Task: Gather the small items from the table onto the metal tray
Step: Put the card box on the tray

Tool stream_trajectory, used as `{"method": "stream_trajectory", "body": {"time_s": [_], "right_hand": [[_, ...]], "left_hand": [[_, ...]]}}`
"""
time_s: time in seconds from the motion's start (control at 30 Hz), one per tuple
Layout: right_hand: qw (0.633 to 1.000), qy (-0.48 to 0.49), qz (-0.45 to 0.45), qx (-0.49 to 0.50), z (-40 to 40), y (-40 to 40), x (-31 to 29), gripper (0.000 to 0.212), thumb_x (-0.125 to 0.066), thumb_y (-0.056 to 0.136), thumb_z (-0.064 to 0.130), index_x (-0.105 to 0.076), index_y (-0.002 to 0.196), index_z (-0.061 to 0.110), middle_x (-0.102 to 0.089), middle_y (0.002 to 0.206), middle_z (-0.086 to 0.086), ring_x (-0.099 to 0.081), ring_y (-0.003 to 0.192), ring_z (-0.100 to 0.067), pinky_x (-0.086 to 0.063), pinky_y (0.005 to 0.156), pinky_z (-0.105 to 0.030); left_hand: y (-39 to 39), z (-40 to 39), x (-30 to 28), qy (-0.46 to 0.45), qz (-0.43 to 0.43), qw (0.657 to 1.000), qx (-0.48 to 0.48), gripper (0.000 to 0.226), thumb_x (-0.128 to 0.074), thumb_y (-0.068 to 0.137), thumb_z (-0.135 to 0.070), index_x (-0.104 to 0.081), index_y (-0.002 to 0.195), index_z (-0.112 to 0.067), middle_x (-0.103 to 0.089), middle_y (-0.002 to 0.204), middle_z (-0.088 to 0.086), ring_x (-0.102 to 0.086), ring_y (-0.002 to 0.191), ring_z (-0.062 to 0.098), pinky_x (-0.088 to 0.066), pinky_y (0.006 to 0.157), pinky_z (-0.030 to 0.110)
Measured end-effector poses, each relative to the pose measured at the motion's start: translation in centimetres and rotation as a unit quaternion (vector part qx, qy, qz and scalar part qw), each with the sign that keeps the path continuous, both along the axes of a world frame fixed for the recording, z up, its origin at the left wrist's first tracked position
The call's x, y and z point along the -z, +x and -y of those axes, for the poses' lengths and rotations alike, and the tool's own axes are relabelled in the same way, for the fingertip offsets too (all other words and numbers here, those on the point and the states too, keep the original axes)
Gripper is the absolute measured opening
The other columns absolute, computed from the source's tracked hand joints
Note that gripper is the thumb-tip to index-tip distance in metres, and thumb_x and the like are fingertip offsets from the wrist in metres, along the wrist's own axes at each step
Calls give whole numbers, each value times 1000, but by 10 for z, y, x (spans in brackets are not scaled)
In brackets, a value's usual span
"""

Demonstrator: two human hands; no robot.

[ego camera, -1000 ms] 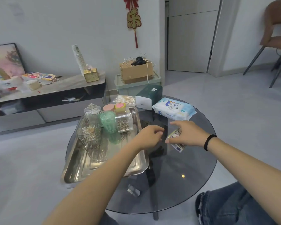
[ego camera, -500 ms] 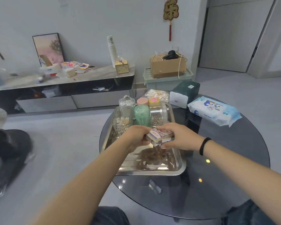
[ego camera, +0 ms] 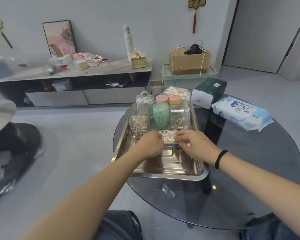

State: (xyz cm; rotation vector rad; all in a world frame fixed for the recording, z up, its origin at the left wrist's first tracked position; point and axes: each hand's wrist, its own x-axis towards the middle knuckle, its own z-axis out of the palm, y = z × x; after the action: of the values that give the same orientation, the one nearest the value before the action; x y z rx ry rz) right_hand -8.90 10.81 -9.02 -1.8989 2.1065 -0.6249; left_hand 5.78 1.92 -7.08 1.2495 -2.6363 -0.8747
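A metal tray [ego camera: 189,174] lies on the left part of a round dark glass table [ego camera: 249,179]. At its far end stand a clear jar of cotton swabs [ego camera: 139,118], a green jar [ego camera: 161,117] and a clear jar of paper clips [ego camera: 179,116]. Over the tray's middle, just in front of the jars, my left hand [ego camera: 150,144] and my right hand [ego camera: 196,144] both hold a small flat printed box [ego camera: 169,136]. Its left and right ends are hidden by my fingers.
Behind the tray sit a pink-lidded pot [ego camera: 162,98], a yellow pot [ego camera: 175,99] and a bag of swabs [ego camera: 177,92]. A dark green tissue box [ego camera: 209,91] and a wet-wipes pack [ego camera: 241,114] lie far right on the table. A low TV bench [ego camera: 73,78] stands by the wall.
The small box was picked off the glass table to the right of the tray and carried leftward over the tray, then lowered close to the jars. My view turned left.
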Motion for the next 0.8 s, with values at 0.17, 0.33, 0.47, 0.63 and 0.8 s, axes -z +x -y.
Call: {"method": "stream_trajectory", "body": {"time_s": [0.17,0.33,0.47,0.63,0.8], "right_hand": [[996,36,-49,-63,1,1,-1,40,-39,91,4,-54,128,9,-44,143,-3,-43,128,-24,-29,99,-21],[990,31,-129,-56,4,1,12,41,-34,95,13,-45,134,14,-42,144,1,-33,123,-25,-27,104,-29],[992,18,-119,-48,5,0,15,43,-33,95,13,-42,137,16,-39,146,3,-31,123,-24,-24,103,-27],[991,23,-120,-47,5,0,18,44,-33,95,13,-38,139,15,-37,147,3,-29,124,-24,-23,103,-25],[997,0,-67,-34,-1,-1,8,47,-39,93,12,-36,140,17,-39,147,1,-30,126,-22,-24,106,-27]], "left_hand": [[-4,8,5,-116,133,983,57,34,-31,95,-17,-55,110,2,-52,122,19,-43,117,35,-38,99,44],[-3,13,12,-114,171,977,64,43,-27,96,-21,-40,130,2,-38,141,21,-30,132,36,-28,110,47],[0,8,15,-92,155,982,64,53,-29,96,-20,-21,144,2,-13,157,17,-9,144,32,-17,116,44],[0,5,13,-87,145,984,52,51,-29,96,-19,-26,141,3,-17,156,17,-12,143,32,-17,116,41],[-6,-1,-1,-115,63,991,40,54,-33,96,-17,-20,146,1,-12,157,19,-8,145,31,-8,117,35]]}}
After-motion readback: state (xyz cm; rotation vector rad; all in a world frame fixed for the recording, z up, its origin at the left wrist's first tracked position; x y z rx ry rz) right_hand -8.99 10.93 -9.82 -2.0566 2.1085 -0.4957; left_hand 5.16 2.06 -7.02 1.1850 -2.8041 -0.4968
